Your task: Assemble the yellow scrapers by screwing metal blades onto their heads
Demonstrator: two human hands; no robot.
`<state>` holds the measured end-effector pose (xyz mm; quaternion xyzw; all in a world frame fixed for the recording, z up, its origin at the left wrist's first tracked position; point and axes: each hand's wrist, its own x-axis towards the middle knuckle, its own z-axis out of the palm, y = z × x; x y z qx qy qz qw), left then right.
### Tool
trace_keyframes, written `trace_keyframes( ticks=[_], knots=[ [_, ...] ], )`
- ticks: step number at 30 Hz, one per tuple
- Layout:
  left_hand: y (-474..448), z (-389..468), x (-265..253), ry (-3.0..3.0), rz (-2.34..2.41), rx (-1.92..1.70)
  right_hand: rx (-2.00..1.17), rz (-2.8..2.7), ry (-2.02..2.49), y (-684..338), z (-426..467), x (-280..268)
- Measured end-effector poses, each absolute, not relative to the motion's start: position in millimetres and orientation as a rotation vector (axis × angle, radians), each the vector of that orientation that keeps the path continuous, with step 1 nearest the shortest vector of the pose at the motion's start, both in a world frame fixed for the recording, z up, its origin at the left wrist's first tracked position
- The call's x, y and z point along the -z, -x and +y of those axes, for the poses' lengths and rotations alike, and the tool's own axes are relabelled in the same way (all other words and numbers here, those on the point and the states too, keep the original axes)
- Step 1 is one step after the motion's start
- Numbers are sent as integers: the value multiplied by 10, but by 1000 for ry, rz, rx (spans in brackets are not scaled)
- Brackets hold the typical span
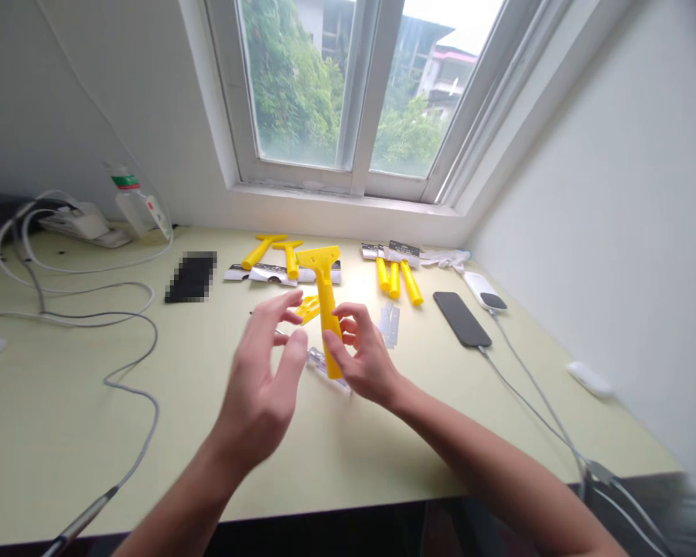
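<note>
A yellow scraper handle stands nearly upright above the table, its wide head at the top. My right hand grips its lower shaft between thumb and fingers. To the left of it, my left hand is held with thumb and fingers apart, touching nothing that I can see. Behind the hands lie small yellow plastic pieces, partly hidden. A screwdriver with a clear handle lies below the scraper handle, also partly covered. Flat metal blades rest to the right of my right hand.
At the back are more yellow scraper handles, and packaged yellow scrapers lie to the right. A black phone with a cable and a white device are farther right. Cables and a bottle occupy the left side.
</note>
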<state>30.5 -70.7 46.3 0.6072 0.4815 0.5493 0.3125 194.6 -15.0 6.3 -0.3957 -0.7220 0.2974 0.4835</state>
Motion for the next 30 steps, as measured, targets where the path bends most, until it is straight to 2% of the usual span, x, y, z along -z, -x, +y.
trace_keyframes(
  ticks=[4, 11, 14, 23, 30],
  knots=[
    [-381, -88, -352, -1275, 1050, -1205, -717, -1839, 935, -1732, -198, -139],
    [69, 293, -96, -1010, 988, -1258, -362, -2274, 1255, -1900, -256, 62],
    [248, 300, -50, -949, 881, -1147, -442, -2430, 1295, -2115, -401, 92],
    [229, 203, 28, -973, 778, -1111, -788, -2227, 1849, -3417, -1019, -120],
    [215, 196, 41, -978, 764, -1085, -590, -1811, 2254, -4050, -1299, 17]
  ],
)
